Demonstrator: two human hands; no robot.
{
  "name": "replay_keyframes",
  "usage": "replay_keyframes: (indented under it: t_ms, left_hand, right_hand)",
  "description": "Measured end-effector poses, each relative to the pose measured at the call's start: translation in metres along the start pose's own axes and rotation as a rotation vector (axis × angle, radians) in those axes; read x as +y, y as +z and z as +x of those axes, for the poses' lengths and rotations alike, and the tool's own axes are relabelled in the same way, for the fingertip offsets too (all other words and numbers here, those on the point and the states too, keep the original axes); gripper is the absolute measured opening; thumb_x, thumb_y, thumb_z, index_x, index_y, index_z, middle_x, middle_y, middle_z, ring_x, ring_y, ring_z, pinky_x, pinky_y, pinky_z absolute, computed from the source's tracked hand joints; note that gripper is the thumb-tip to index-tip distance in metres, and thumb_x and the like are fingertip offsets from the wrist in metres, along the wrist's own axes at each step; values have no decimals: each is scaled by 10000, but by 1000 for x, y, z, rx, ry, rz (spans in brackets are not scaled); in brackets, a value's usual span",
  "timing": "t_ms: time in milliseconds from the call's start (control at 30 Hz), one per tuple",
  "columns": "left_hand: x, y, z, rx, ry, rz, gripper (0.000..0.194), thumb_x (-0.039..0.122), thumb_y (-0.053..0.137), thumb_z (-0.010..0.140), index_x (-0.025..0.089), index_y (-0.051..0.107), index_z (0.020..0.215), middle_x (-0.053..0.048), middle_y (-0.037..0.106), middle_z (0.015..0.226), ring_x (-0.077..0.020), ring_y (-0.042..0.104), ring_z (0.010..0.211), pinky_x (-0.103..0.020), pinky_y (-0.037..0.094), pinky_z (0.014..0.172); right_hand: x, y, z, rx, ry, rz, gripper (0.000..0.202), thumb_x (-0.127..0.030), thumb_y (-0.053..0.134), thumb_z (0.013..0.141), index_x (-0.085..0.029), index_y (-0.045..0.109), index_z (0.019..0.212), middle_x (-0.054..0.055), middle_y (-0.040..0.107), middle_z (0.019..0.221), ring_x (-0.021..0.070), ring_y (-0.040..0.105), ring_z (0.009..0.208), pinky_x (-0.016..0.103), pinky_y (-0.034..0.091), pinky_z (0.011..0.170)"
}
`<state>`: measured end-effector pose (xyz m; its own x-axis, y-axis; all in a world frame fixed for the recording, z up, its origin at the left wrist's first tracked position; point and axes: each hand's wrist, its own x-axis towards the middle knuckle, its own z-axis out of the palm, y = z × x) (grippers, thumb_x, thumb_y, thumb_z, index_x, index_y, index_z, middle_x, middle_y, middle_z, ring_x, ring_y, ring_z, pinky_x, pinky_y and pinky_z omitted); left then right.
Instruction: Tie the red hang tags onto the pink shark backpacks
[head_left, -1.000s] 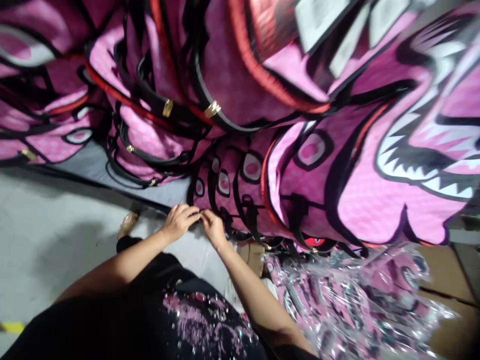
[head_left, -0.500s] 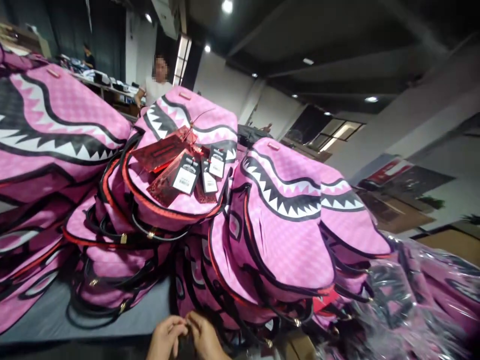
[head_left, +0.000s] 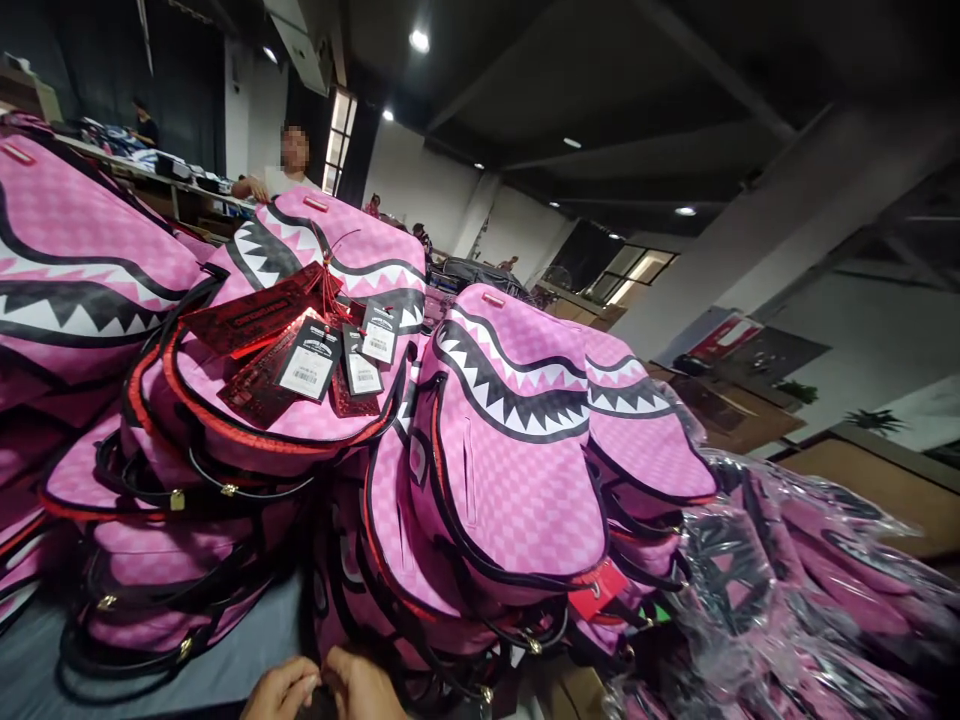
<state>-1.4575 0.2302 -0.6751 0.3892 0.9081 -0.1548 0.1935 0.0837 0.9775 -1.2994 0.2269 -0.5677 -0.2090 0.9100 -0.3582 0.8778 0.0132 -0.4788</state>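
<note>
At the bottom edge my left hand (head_left: 279, 690) has its fingers curled and pressed together. My right hand (head_left: 361, 686) is beside it, also closed, fingertips turned toward the left. A small dark patch shows between them; what they hold, if anything, I cannot make out. Just beyond the hands stand stacked pink backpacks (head_left: 517, 500) with black-and-white shark-mouth prints. On the backpack (head_left: 360, 225) at centre left lies a bunch of red tags (head_left: 255, 310) with several black-and-white barcode labels (head_left: 309, 358).
Clear plastic wraps more pink bags (head_left: 840, 580) at the right. A grey tabletop (head_left: 225, 650) shows at lower left, and a cardboard box (head_left: 570, 690) at the bottom. Across the stacks stands a person (head_left: 281, 182), with others farther back.
The view has swung right, so the backpacks sit farther left. My hands remain close together and appear lower and farther left in the picture.
</note>
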Motion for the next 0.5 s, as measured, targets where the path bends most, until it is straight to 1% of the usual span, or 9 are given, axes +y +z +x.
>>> replay_keyframes:
  t_ms: [67, 167, 267, 367, 433, 500]
  left_hand:
    - [-1, 3, -3, 16, 11, 59, 478, 605, 380, 868, 185, 554, 721, -28, 579, 733, -164, 520, 730, -243, 411, 713]
    - [4, 7, -9, 34, -12, 149, 385, 473, 356, 890, 184, 518, 695, -25, 583, 731, -158, 520, 725, -239, 397, 712]
    - [16, 7, -11, 30, -56, 268, 293, 347, 387, 859, 177, 512, 655, -21, 595, 723, -153, 536, 733, -239, 372, 705]
    - [28, 1, -7, 26, -90, 321, 215, 265, 444, 814, 171, 562, 662, -8, 621, 736, -146, 559, 750, -235, 356, 703]
    - [32, -4, -2, 6, -84, 304, 194, 237, 461, 803, 168, 591, 676, -3, 631, 745, -138, 564, 746, -229, 356, 698]
    - [30, -9, 3, -37, -66, 271, 185, 213, 466, 794, 165, 616, 696, -2, 635, 748, -130, 563, 729, -223, 359, 688]
  right_hand:
    - [0, -3, -3, -27, -27, -1, 246, -123, 499, 798, -275, 668, 892, -26, 621, 797, 115, 509, 717, 214, 283, 600]
    - [4, -6, -3, -67, -49, 6, 195, -136, 491, 799, -252, 643, 833, -29, 554, 740, 110, 459, 685, 224, 248, 574]
    - [9, -5, -1, -115, -102, -6, 141, -156, 490, 800, -230, 610, 793, -29, 491, 711, 105, 400, 660, 239, 212, 562]
    - [14, -2, 5, -123, -160, -20, 128, -177, 486, 814, -224, 605, 810, -22, 495, 718, 108, 387, 666, 242, 218, 572]
    - [15, 2, 9, -114, -116, -12, 141, -202, 475, 824, -231, 613, 822, -16, 520, 729, 112, 401, 664, 237, 234, 573]
    - [16, 5, 13, -98, -46, 6, 160, -233, 467, 827, -248, 626, 833, -13, 550, 745, 116, 425, 660, 228, 259, 573]
